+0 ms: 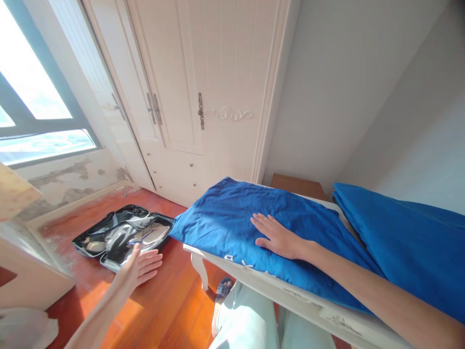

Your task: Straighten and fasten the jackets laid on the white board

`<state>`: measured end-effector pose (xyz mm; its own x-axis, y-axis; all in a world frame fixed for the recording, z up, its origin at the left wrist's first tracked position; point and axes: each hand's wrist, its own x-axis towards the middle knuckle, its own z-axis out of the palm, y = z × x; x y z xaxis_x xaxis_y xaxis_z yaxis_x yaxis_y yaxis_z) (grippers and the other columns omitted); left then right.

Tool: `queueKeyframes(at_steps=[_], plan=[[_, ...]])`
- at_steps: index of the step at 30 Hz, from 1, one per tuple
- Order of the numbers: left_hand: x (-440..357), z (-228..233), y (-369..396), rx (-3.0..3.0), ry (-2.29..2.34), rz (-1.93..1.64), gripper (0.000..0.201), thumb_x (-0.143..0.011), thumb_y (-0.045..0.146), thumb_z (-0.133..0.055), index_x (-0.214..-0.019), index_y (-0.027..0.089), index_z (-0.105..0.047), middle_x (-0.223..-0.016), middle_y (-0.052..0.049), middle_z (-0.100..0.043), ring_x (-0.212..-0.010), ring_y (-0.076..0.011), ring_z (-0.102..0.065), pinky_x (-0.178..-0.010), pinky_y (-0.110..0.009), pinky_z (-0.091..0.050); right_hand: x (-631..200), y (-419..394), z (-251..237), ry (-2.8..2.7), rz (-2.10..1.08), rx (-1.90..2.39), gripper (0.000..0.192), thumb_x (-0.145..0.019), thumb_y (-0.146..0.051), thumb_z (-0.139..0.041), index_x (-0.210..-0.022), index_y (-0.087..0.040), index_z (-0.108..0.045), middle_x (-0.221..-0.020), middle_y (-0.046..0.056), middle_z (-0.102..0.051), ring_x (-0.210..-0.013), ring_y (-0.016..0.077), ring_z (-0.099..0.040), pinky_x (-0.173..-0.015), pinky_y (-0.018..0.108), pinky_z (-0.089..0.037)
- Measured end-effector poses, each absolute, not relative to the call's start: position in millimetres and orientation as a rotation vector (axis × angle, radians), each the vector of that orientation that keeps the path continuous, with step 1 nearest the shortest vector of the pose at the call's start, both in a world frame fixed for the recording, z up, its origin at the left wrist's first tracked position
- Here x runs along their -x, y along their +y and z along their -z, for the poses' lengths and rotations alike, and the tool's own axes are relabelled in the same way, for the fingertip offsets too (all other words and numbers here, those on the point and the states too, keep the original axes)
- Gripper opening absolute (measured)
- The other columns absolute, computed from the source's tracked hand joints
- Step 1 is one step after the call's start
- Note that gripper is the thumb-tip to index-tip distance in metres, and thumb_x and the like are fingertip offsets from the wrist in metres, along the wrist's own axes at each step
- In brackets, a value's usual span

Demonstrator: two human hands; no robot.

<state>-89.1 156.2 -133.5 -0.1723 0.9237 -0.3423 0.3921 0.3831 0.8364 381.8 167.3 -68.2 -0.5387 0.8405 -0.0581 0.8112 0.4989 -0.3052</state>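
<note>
A blue cloth [225, 213], slightly wrinkled, is spread over a white table [250, 271] with carved trim. My right hand [278, 236] rests flat on the cloth, palm down with its fingers extended. Off the table's left side, my left hand [140, 266] hovers over the floor with its fingers stretched out, and nothing is in it. Beyond that hand, an open suitcase [125, 235] lies on the floor with items inside both halves. More folded blue fabric [407, 218] is at the right, beside the spread cloth.
A white wardrobe [232, 63] with metal handles stands behind the table. At the left are a window [39, 92], a pale cabinet [32, 266] and a white plastic bag [27, 327]. A brown wooden piece [300, 185] shows behind the table. The floor [174, 295] is reddish wood.
</note>
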Motion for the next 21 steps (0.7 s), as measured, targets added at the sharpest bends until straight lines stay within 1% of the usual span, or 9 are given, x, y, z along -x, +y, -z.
queueKeyframes(at_steps=[3,5,7,9,12,14,16,18,21], plan=[[66.9,134.3,129.1,-0.851,1.504,-0.790,0.062,-0.065,0.085,-0.048,-0.087,0.032,-0.073,-0.113,-0.009,-0.079,-0.113,-0.0300,-0.073,-0.104,-0.049,-0.055,-398.1,134.2,52.4,-2.386,-0.531,1.538,0.084,-0.100,-0.069,-0.040,-0.163,-0.014,-0.029,-0.167,0.013,-0.022,-0.158,0.0284,-0.017,-0.130,0.055,-0.014],[36.5,126.6,119.3,-0.787,1.298,-0.779,0.049,-0.063,0.076,-0.060,-0.089,0.037,-0.075,-0.117,-0.005,-0.078,-0.117,-0.0289,-0.071,-0.105,-0.046,-0.055,-405.0,106.8,40.8,-2.118,-0.725,1.574,0.085,-0.095,-0.070,-0.048,-0.160,-0.016,-0.036,-0.161,0.016,-0.037,-0.151,0.0303,-0.036,-0.126,0.054,-0.030],[1.8,114.6,120.3,-0.798,1.135,-0.852,0.039,-0.069,0.068,-0.063,-0.091,0.039,-0.074,-0.118,-0.003,-0.077,-0.119,-0.0271,-0.070,-0.103,-0.044,-0.057,-405.5,75.4,33.5,-1.850,-1.073,1.534,0.080,-0.091,-0.070,-0.054,-0.151,-0.018,-0.046,-0.143,0.018,-0.057,-0.130,0.0295,-0.061,-0.113,0.050,-0.048],[-28.9,102.7,130.8,-0.717,1.106,-0.995,0.026,-0.074,0.053,-0.068,-0.088,0.031,-0.070,-0.104,-0.006,-0.079,-0.105,-0.0273,-0.075,-0.095,-0.044,-0.061,-398.6,43.4,35.8,-1.677,-1.447,1.433,0.066,-0.087,-0.067,-0.061,-0.136,-0.022,-0.058,-0.121,0.013,-0.070,-0.105,0.0268,-0.073,-0.099,0.045,-0.058],[-55.2,94.1,150.6,-0.615,1.245,-1.221,0.015,-0.078,0.033,-0.067,-0.089,0.024,-0.062,-0.079,-0.002,-0.073,-0.068,-0.0182,-0.074,-0.072,-0.033,-0.065,-376.1,6.9,61.3,-1.517,-1.728,1.388,0.046,-0.075,-0.048,-0.076,-0.116,-0.029,-0.068,-0.107,0.006,-0.075,-0.100,0.0255,-0.074,-0.096,0.042,-0.057],[-57.6,95.6,158.1,-0.625,1.324,-1.258,0.018,-0.078,0.028,-0.070,-0.091,0.020,-0.061,-0.072,0.000,-0.068,-0.057,-0.0160,-0.070,-0.056,-0.027,-0.061,-355.7,-4.3,86.2,-1.188,-1.792,1.430,0.053,-0.058,-0.037,-0.081,-0.109,-0.028,-0.067,-0.097,0.005,-0.076,-0.097,0.0276,-0.074,-0.084,0.039,-0.059],[-50.2,99.2,160.6,-0.688,1.411,-1.254,0.025,-0.075,0.028,-0.078,-0.089,0.017,-0.061,-0.068,-0.001,-0.066,-0.055,-0.0187,-0.070,-0.047,-0.026,-0.058,-334.3,-6.0,107.3,-1.028,-1.783,1.417,0.058,-0.061,-0.047,-0.076,-0.112,-0.024,-0.061,-0.101,0.008,-0.074,-0.094,0.0269,-0.075,-0.079,0.036,-0.058],[-36.6,100.7,161.3,-0.775,1.475,-1.302,0.031,-0.072,0.027,-0.082,-0.091,0.014,-0.062,-0.071,-0.003,-0.066,-0.057,-0.0206,-0.071,-0.047,-0.027,-0.059,-314.6,-2.5,118.2,-0.960,-1.775,1.350,0.065,-0.067,-0.054,-0.072,-0.119,-0.020,-0.055,-0.110,0.011,-0.072,-0.097,0.0250,-0.074,-0.082,0.035,-0.058],[-12.5,95.1,164.7,-0.855,1.498,-1.452,0.049,-0.070,0.021,-0.084,-0.113,0.016,-0.060,-0.087,-0.003,-0.067,-0.064,-0.0155,-0.071,-0.057,-0.027,-0.063,-293.3,4.1,115.9,-0.886,-1.771,1.205,0.070,-0.071,-0.056,-0.076,-0.124,-0.017,-0.052,-0.117,0.013,-0.070,-0.100,0.0230,-0.072,-0.087,0.035,-0.056]])
